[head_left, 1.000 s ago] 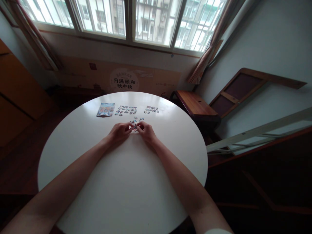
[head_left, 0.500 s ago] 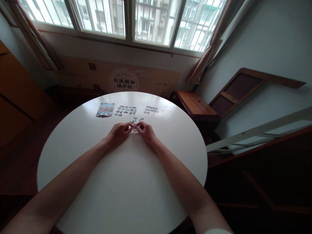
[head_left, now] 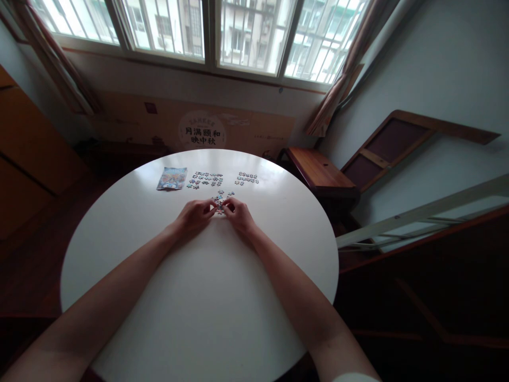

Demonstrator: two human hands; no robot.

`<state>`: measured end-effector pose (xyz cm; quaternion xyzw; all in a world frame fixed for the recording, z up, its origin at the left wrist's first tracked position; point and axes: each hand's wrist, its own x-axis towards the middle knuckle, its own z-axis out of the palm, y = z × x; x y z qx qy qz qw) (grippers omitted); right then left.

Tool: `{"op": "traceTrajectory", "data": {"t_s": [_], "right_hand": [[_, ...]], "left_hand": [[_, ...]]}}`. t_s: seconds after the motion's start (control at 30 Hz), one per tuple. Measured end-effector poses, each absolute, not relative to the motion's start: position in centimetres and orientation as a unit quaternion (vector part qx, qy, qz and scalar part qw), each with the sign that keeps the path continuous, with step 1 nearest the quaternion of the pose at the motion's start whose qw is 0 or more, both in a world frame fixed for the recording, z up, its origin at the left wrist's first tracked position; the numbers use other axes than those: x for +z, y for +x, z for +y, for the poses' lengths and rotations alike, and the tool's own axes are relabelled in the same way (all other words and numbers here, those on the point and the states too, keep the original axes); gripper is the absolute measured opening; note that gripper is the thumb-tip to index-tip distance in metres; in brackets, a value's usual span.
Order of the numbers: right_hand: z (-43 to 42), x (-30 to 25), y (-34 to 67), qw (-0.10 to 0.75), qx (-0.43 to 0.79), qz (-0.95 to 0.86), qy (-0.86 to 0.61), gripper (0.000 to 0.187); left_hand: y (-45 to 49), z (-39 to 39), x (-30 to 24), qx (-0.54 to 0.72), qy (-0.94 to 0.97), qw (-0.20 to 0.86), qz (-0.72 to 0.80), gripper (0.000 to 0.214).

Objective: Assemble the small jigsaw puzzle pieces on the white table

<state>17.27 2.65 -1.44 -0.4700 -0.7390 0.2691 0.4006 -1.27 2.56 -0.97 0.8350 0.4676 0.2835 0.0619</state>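
Note:
Both my hands rest on the round white table, fingertips meeting at a small cluster of jigsaw pieces. My left hand is curled, its fingers pinched on pieces at the cluster's near edge. My right hand is curled the same way and pinches pieces from the other side. What exactly lies between the fingertips is too small to make out.
Farther back lie two groups of loose puzzle pieces and a colourful picture card to their left. A wooden bench stands beyond the table's right edge. Windows and a cardboard panel with printed characters are behind.

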Motion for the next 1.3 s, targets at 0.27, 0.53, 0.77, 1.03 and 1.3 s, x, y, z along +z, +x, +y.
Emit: {"op": "traceTrajectory", "data": {"t_s": [0.27, 0.53, 0.77, 1.03, 1.3], "right_hand": [[2.59, -1.3, 17.24, 0.401, 0.271, -0.739, -0.468, 0.013], [2.6, -1.33, 17.23, 0.401, 0.272, -0.739, -0.468, 0.013], [2.54, -1.26, 17.19, 0.402, 0.278, -0.737, -0.468, 0.013], [2.63, -1.46, 17.23, 0.402, 0.276, -0.737, -0.468, 0.013], [2.63, -1.51, 17.2, 0.399, 0.268, -0.74, -0.47, 0.013]], "left_hand": [[-1.34, 2.52, -0.91, 0.282, 0.837, 0.066, 0.465, 0.021], [-1.25, 2.51, -0.86, 0.282, 0.835, 0.068, 0.468, 0.022], [-1.28, 2.44, -0.86, 0.282, 0.835, 0.068, 0.467, 0.021], [-1.28, 2.49, -0.85, 0.278, 0.834, 0.068, 0.472, 0.021], [-1.28, 2.5, -0.87, 0.274, 0.836, 0.066, 0.47, 0.022]]}}
